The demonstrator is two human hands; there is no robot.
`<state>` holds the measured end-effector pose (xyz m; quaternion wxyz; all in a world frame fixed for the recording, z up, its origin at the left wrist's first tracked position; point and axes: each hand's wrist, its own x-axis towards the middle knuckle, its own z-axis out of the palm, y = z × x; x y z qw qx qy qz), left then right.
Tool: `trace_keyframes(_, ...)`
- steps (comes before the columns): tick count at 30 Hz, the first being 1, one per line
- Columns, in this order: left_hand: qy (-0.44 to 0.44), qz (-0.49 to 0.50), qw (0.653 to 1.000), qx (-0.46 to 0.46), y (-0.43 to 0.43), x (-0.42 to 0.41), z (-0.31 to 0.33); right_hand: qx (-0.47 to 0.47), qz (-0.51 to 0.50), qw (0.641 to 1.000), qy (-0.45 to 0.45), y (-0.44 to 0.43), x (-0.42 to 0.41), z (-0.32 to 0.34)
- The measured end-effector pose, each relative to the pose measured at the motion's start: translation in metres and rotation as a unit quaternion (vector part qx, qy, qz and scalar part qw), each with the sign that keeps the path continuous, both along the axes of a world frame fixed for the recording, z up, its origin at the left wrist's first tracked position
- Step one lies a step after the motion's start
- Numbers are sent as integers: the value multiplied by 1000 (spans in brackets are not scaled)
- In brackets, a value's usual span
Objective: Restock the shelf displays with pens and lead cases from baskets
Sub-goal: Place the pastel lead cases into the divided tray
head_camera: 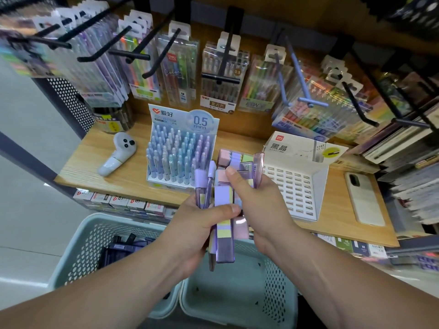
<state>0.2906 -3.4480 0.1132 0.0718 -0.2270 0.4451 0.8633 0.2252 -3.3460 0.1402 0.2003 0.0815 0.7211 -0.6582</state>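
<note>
Lead cases point(224, 211), lilac and pink with yellow labels, stand bunched between both hands, above two pale green baskets and just in front of the wooden shelf point(83, 167). I see the left hand point(194, 233) with its fingers curled round the lower part of the bunch, thumb pressed across the front. The right hand point(257, 203) has its fingers wrapped round the upper part, thumb on a pink case. Behind the bunch on the shelf stands a 0.5 mm pen display point(180, 150), and to its right a white slotted stand point(297, 186), then a phone point(365, 198) lying flat. A white controller point(117, 153) lies left of the pens. The left basket point(99, 224) holds dark cases; the right basket point(273, 281) sits beside it.
</note>
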Motion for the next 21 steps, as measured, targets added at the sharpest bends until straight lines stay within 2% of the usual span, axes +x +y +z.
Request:
trace_keyframes(7, -66, 37, 997, -7, 3, -1, 0, -2, 12, 998, -59, -4, 1, -1)
trace_keyframes(12, -58, 51, 997, 7, -5, -2, 4, -25, 23, 995, -95, -2, 2, -2)
trace_keyframes(14, -45, 55, 997, 11, -10, -2, 7, -10, 35, 996, -76, -2, 0, -6)
trace_keyframes(21, -10, 67, 998, -2, -19, -5, 11, -51, 86, 995, -4, 2, 1, -4)
